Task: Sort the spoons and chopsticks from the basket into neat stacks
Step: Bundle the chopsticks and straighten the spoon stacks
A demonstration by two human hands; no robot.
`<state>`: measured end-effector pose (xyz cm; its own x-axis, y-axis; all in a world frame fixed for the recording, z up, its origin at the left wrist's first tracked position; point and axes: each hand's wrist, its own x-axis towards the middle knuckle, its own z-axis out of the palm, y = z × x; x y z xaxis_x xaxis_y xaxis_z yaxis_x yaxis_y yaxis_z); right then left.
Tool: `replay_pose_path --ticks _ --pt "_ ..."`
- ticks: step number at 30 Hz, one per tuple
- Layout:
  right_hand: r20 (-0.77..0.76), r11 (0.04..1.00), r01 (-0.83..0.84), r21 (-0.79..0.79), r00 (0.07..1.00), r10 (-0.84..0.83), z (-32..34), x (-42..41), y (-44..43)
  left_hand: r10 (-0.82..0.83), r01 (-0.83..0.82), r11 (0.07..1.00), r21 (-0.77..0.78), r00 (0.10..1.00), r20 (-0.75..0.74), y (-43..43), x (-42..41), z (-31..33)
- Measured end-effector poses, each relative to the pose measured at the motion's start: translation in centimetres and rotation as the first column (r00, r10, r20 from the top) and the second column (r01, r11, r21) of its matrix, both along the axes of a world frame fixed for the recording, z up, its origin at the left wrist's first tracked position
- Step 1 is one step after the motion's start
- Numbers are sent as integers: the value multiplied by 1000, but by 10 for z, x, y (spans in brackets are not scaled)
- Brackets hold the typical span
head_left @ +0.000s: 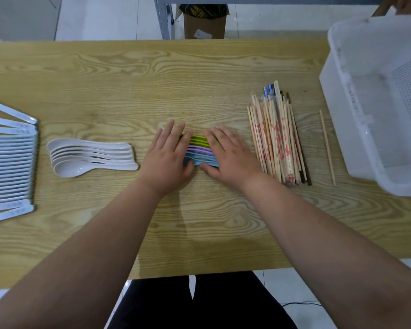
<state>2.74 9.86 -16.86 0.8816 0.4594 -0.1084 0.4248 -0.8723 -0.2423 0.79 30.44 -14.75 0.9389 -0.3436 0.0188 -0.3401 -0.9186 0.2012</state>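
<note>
Spoons [201, 150] in green, purple and blue are lying on the bench [199, 74], squeezed between your left hand [166, 155] and right hand [230, 157], both flat with fingers straight and gripping nothing, and uneven pushing is risking the handles skidding apart and fanning toward the chopstick pile [277, 138].

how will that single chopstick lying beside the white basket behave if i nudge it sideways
The single chopstick looks thin and made of bare wood, so it is probably very light and stiff. It lies alone on the smooth table, so a sideways nudge would likely slide or roll it easily.
</note>
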Motion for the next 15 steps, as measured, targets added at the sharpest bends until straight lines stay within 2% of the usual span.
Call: replay_pose_path --ticks 9,15 --pt "1 1000 -25 -3 1000 25 1 -7 -2 -31 30 999 27 998 53 -6 -5 3" --pt "19 1000 -6 30 1000 5 3 -16 -8 6 -7 1000 4 996 94 -15 -18 11"
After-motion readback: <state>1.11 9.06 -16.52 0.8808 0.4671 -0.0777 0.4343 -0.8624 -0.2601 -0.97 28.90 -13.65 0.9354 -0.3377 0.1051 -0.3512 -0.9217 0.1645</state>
